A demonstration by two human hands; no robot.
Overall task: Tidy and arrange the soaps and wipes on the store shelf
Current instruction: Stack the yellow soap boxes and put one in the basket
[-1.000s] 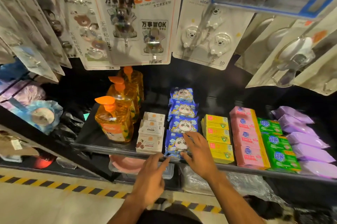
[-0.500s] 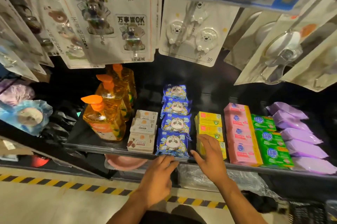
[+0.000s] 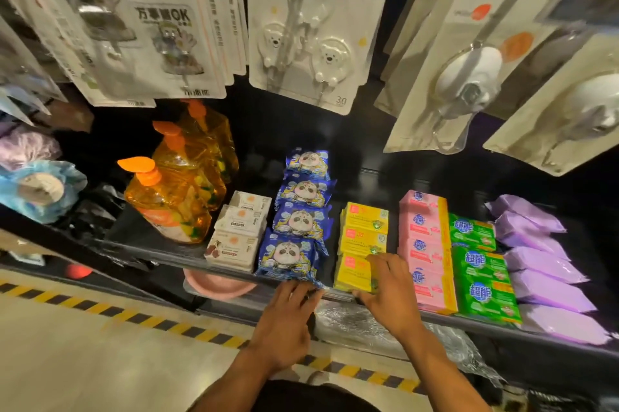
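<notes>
1. Yellow soap bars sit in a file of three running front to back on the black shelf; the right hand is spread over the front bar, fingers loosely curled across its top right corner and thumb at its front edge, touching it rather than gripping it firmly.
2. Left hand is open, fingers extended and slightly apart, fingertips on the shelf lip just under the front corner of the nearest blue panda wipes pack. It holds nothing.
3. Blue panda wipes: four packs in one file, overlapping a little, the front one reaching the shelf edge.
4. White soap boxes: three visible in a file left of the wipes; they may be stacked, I cannot tell.
5. Orange pump bottles: three, front to back, at the left end.
6. Pink soap packs: four in a file right of the yellow bars, touching the green soap packs, of which three show.
7. Purple packs: about six, at the far right, the front ones overhanging the edge.
8. Bare black shelf lies behind the yellow, white and blue files. A narrow gap separates the yellow file from the blue and pink ones.
9. Carded hooks hang low above the back of the shelf.
</notes>
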